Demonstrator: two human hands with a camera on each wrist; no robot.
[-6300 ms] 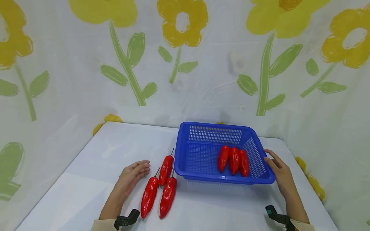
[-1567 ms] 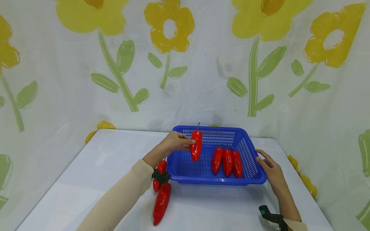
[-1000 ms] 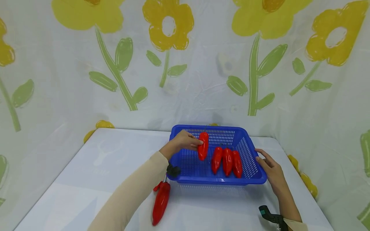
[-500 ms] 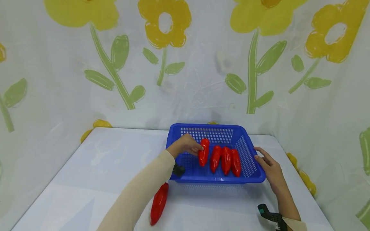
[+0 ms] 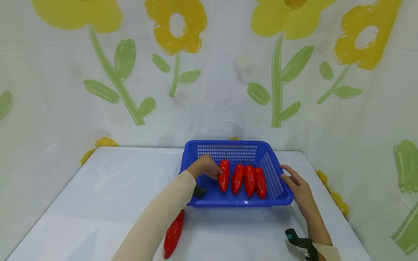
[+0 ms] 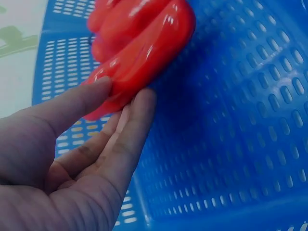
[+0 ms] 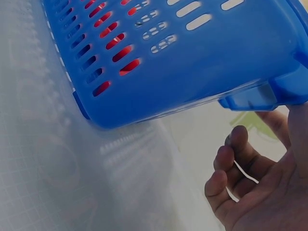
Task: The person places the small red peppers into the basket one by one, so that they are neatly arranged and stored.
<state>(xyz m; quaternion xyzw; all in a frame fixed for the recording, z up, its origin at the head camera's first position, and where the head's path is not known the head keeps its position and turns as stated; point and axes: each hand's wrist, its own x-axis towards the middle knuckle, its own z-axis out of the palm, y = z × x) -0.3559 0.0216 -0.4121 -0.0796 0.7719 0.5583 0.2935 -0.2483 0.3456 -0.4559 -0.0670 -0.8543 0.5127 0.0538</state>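
A blue slotted plastic basket [image 5: 236, 203] stands on the white table. Inside it, three glossy red chili peppers [image 5: 249, 181] lie side by side toward the right. My left hand [image 5: 206, 166] reaches in over the left side and pinches another red chili pepper [image 5: 224, 175] between thumb and fingertips, left of the row. In the left wrist view, the thumb and fingers meet around one end of that chili pepper [image 6: 149, 53]. My right hand [image 5: 300, 188] holds the basket's right rim by thumb and index finger; its other fingers curl loosely below the rim in the right wrist view.
One more red chili pepper [image 5: 174, 233] lies on the table [image 5: 107, 195], in front of the basket's left corner and partly behind my left sleeve. A flower-patterned cloth [image 5: 215, 108] hangs behind the table and at both sides.
My left hand has carried a chili pepper from the table group over the basket's left side, then right and down, beside the others. The right hand has stayed at the rim.
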